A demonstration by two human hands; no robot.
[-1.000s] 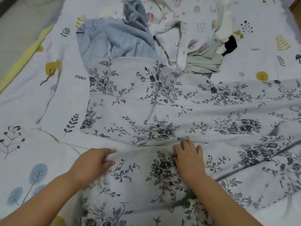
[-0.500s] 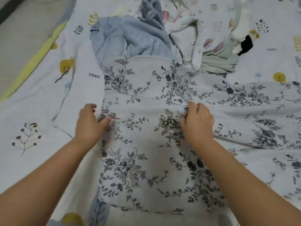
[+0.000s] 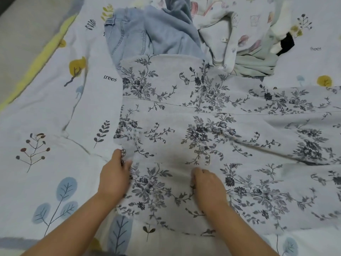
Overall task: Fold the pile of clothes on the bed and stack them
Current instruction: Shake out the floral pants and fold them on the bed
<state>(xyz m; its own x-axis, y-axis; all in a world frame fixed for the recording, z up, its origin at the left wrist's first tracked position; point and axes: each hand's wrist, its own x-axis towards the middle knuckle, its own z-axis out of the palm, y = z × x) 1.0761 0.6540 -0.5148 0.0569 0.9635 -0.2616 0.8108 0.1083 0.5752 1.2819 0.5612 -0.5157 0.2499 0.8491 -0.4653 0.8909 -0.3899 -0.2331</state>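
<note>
Floral grey garment [image 3: 212, 126] spread flat across the bed [image 3: 46, 117] toward its near edge, left hand [image 3: 115, 174] pinching the garment's left edge, right hand [image 3: 207, 183] curled knuckles-up gripping a fold mid-cloth; unfolded pile [image 3: 193, 34] of denim and pale clothes at the far edge.

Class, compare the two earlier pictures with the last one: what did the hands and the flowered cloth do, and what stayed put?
Both hands carried the near part of the flowered cloth away from the person, then drew back toward the person. Now the left hand is at its left edge and the right hand rests on its middle, fingers bent. The jeans and the rest of the pile beyond it stayed where they were.
</note>
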